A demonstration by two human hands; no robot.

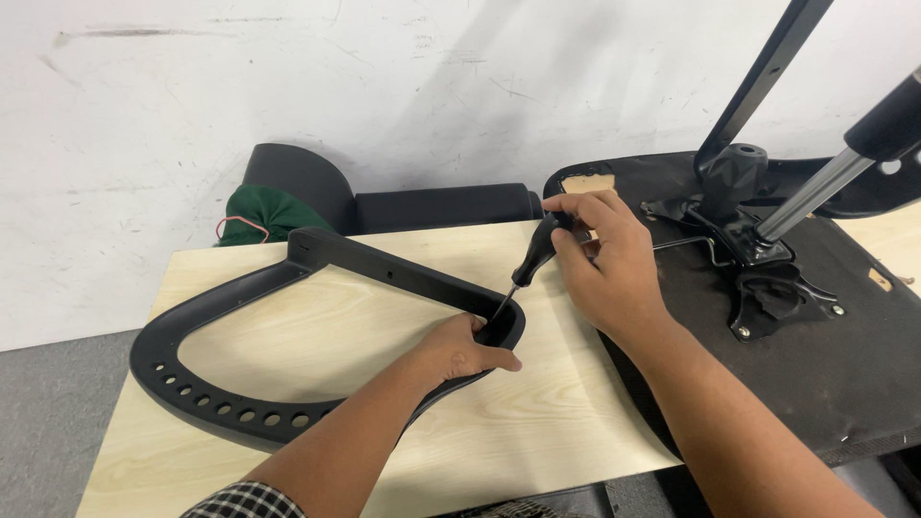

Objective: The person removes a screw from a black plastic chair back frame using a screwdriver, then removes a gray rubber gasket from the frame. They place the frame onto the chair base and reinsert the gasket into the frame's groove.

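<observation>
Pale wooden board (537,422), black armrest frame (240,288), upturned chair seat (844,355)

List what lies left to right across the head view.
Black armrest frame → green cloth bundle → left hand steadying the frame's corner → screwdriver → right hand gripping it → upturned chair seat's metal mechanism → gas-lift cylinder.

right hand (604,269) with screwdriver (533,257), left hand (460,350) on black armrest frame (211,317)
</observation>
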